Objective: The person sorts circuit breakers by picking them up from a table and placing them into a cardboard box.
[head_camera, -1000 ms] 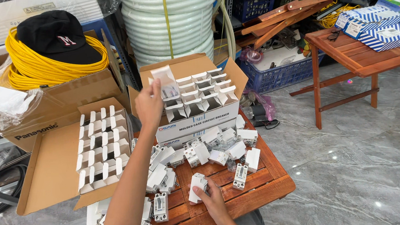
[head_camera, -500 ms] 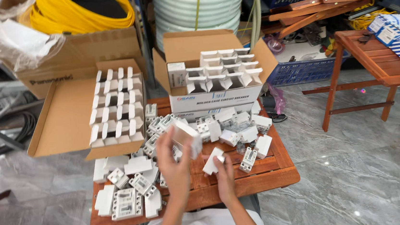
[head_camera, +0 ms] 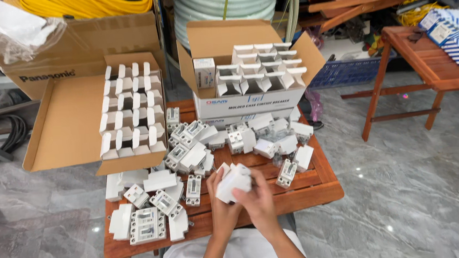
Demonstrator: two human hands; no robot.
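Both my hands meet over the near edge of a low wooden table (head_camera: 312, 185). My left hand (head_camera: 223, 210) and my right hand (head_camera: 258, 201) together hold one small white carton (head_camera: 234, 181) with a white breaker part at its top. Loose white circuit breakers (head_camera: 193, 188) and small white cartons (head_camera: 159, 180) lie scattered over the table in front of my hands. Behind them stands an open cardboard box (head_camera: 249, 102) with rows of small white cartons with their flaps up.
A flat open cardboard box (head_camera: 68, 121) holding rows of small white cartons sits at the left. Behind it is a big carton (head_camera: 84, 45) with yellow cable coils. A wooden bench (head_camera: 434, 67) with blue-white boxes stands at the right, on a grey marble floor.
My left hand has drawn back from the far box to the near table edge. Both hands have closed on one white carton. The camera has tilted down.
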